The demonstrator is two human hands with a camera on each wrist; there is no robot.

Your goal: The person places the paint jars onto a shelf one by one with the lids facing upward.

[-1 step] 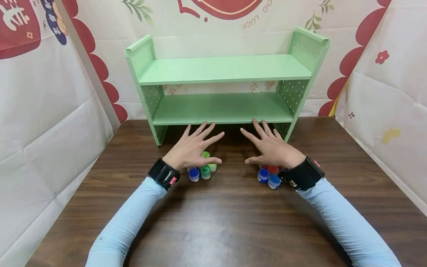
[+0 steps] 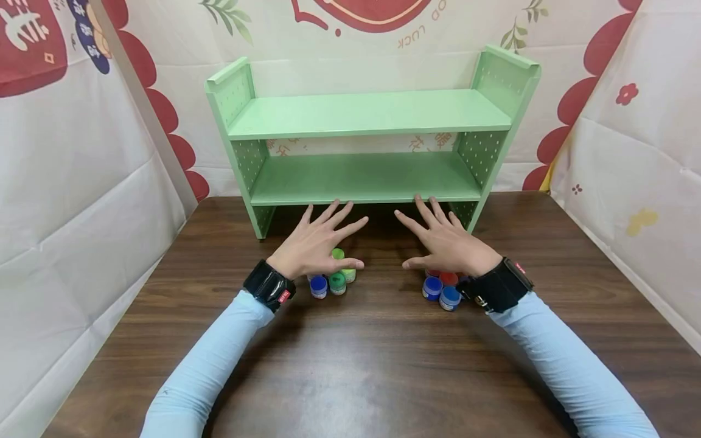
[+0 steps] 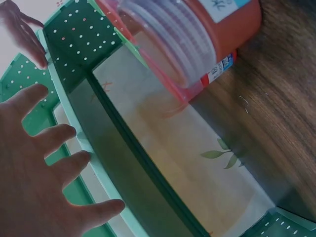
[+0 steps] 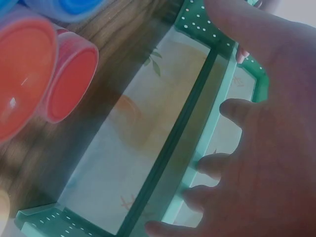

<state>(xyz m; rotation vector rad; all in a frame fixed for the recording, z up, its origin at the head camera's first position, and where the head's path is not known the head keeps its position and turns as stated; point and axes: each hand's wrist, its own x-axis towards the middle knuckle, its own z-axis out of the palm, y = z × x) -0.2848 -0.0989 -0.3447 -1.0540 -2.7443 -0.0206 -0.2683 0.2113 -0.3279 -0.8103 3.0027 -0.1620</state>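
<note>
Both hands hang spread with nothing in them, in front of a green two-tier shelf. My left hand is over a cluster of small paint jars, partly hiding it; a blue-lidded jar, a green-lidded jar and a light green lid show beside the thumb. My right hand covers part of a second cluster, with a dark blue-lidded jar, a lighter blue-lidded jar and a red lid visible. An orange-red jar looms close in the left wrist view.
The shelf stands at the back of a dark wood table, its lower board raised on side panels. Printed white cloth hangs behind it and along the left and right sides.
</note>
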